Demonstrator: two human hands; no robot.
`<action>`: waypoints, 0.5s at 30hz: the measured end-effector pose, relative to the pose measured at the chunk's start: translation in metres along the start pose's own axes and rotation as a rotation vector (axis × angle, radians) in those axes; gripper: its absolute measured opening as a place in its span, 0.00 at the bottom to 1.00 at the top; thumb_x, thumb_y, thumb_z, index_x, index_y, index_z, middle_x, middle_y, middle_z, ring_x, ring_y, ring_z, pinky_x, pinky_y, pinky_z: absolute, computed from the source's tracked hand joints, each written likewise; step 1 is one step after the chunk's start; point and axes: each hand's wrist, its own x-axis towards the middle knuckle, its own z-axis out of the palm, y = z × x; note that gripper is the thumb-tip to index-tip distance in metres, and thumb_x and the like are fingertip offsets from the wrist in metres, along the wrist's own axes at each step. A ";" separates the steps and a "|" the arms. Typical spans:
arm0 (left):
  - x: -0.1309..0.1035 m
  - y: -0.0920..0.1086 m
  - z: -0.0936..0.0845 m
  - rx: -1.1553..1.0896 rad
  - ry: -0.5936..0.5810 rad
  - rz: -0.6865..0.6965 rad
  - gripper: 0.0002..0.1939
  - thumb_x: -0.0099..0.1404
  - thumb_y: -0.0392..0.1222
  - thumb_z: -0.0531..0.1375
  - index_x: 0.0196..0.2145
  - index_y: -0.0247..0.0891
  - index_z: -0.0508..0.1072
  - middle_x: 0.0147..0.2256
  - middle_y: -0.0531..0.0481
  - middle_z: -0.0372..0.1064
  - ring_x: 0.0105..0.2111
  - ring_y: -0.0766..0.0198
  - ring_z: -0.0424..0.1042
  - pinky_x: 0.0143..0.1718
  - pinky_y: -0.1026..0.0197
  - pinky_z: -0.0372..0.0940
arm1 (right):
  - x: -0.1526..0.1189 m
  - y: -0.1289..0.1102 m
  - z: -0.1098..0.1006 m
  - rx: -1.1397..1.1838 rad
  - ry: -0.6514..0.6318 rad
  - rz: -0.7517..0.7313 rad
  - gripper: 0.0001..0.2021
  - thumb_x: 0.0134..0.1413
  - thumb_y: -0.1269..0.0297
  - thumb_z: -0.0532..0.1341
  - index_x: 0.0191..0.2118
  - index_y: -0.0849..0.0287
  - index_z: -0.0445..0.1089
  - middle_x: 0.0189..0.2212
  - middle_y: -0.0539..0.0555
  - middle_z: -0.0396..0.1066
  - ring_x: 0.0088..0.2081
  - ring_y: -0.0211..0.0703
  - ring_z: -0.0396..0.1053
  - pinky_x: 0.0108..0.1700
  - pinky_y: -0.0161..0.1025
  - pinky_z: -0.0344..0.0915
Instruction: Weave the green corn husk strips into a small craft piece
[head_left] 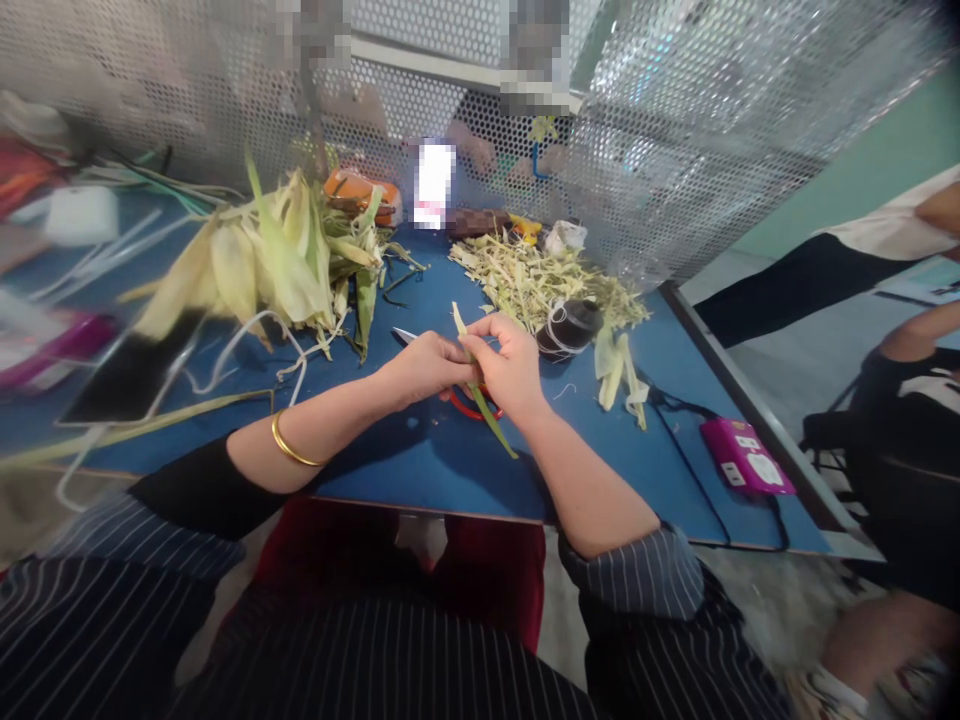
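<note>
Close together over the blue table, my left hand (429, 365) and my right hand (511, 365) both pinch a narrow strip of corn husk (495, 428). One pale end of the strip sticks up above my fingers, and its green end hangs down toward the table's front. Beneath my hands lie scissors (474, 403) with red handles; their blade tip shows to the left, and my hands hide the middle. Just right of my right hand stands a dark spool of thread (571, 328) with white string around it.
A heap of corn husks (277, 250) lies at left, beside a phone (131, 365) and a white cable. Shredded husk (525, 270) is piled behind the spool. A purple packet (746, 457) rests at right. Perforated metal screens (645, 130) border the back; people sit beyond and at right.
</note>
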 end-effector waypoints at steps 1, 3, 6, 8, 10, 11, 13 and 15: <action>0.000 0.000 0.001 0.037 -0.001 0.019 0.10 0.51 0.34 0.59 0.14 0.35 0.70 0.13 0.55 0.61 0.15 0.73 0.58 0.19 0.67 0.54 | -0.001 0.000 0.001 -0.018 -0.011 -0.037 0.05 0.51 0.68 0.60 0.25 0.56 0.67 0.28 0.50 0.69 0.34 0.41 0.65 0.42 0.41 0.61; -0.001 0.000 0.001 0.063 -0.018 0.034 0.10 0.50 0.31 0.57 0.14 0.34 0.70 0.13 0.55 0.60 0.15 0.73 0.59 0.20 0.67 0.55 | -0.002 -0.001 0.002 -0.055 -0.024 -0.120 0.05 0.51 0.70 0.60 0.26 0.55 0.67 0.30 0.51 0.70 0.37 0.43 0.67 0.46 0.44 0.61; 0.001 0.000 -0.001 -0.050 -0.029 -0.005 0.07 0.52 0.31 0.59 0.18 0.34 0.73 0.18 0.53 0.67 0.16 0.74 0.60 0.21 0.68 0.56 | 0.001 -0.001 -0.002 -0.135 0.017 -0.209 0.05 0.53 0.69 0.60 0.28 0.54 0.69 0.33 0.51 0.71 0.43 0.46 0.68 0.52 0.47 0.58; 0.003 -0.001 -0.005 -0.156 0.000 -0.068 0.06 0.55 0.37 0.61 0.24 0.34 0.76 0.20 0.52 0.69 0.16 0.75 0.60 0.19 0.69 0.54 | 0.006 0.003 -0.011 -0.191 0.110 -0.214 0.02 0.54 0.64 0.61 0.32 0.53 0.71 0.38 0.52 0.72 0.47 0.48 0.67 0.54 0.49 0.57; 0.007 -0.002 -0.009 -0.231 0.043 -0.127 0.10 0.59 0.44 0.61 0.30 0.33 0.77 0.22 0.50 0.70 0.16 0.75 0.60 0.17 0.69 0.51 | 0.013 0.009 -0.022 -0.216 0.251 -0.147 0.09 0.54 0.59 0.61 0.40 0.53 0.72 0.43 0.55 0.70 0.50 0.49 0.65 0.54 0.48 0.57; 0.008 -0.002 -0.012 -0.267 0.057 -0.145 0.12 0.61 0.46 0.60 0.32 0.33 0.77 0.24 0.48 0.72 0.16 0.75 0.62 0.17 0.69 0.51 | 0.017 0.013 -0.027 -0.203 0.325 -0.073 0.12 0.53 0.57 0.61 0.42 0.54 0.71 0.44 0.56 0.70 0.49 0.49 0.65 0.52 0.47 0.58; 0.011 -0.001 -0.016 -0.312 0.071 -0.157 0.14 0.63 0.48 0.58 0.34 0.33 0.77 0.30 0.44 0.75 0.18 0.74 0.64 0.17 0.69 0.53 | 0.022 0.020 -0.032 -0.062 0.294 0.161 0.15 0.53 0.51 0.60 0.38 0.58 0.72 0.36 0.56 0.70 0.38 0.45 0.67 0.44 0.44 0.61; 0.012 -0.001 -0.019 -0.312 0.057 -0.159 0.16 0.64 0.50 0.57 0.34 0.33 0.76 0.32 0.43 0.76 0.18 0.73 0.66 0.18 0.68 0.56 | 0.023 0.024 -0.033 0.173 0.019 0.429 0.18 0.50 0.47 0.61 0.29 0.60 0.72 0.26 0.52 0.68 0.28 0.39 0.64 0.35 0.39 0.60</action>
